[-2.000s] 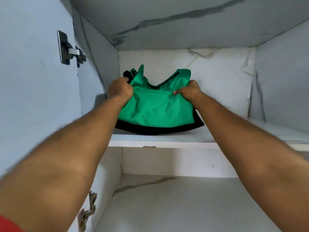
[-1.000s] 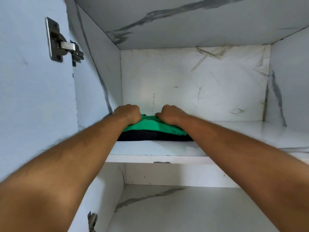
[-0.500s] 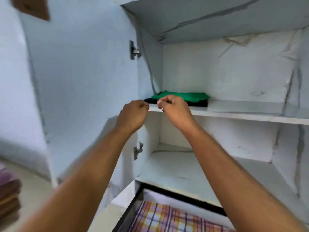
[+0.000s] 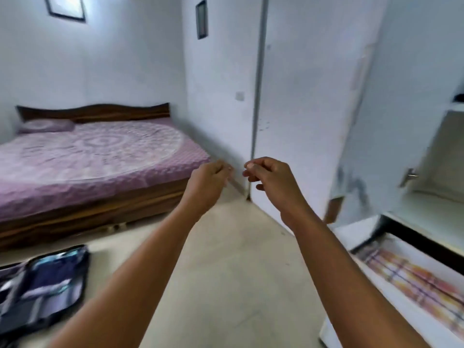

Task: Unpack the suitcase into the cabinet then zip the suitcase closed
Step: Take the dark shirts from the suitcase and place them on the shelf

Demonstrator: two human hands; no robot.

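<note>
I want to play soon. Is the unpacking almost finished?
Not yet. Both hands, left hand and right hand, hold nothing. The cabinet stands open at the right, with folded checked cloth in its bottom part. The suitcase lies open on the floor with clothes still inside, so more unpacking and the zipping remain.

I see soft, even daylight with a cool bluish cast over the whole room; no hard shadows fall anywhere. Motion blur smears the frame, worst at the right edge over the cabinet (image 4: pixel 426 136) and at lower left over the open suitcase (image 4: pixel 42 285). Wide-angle distortion bends the bed (image 4: pixel 95 156). A picture frame (image 4: pixel 65 7) at upper left catches glare.
</note>
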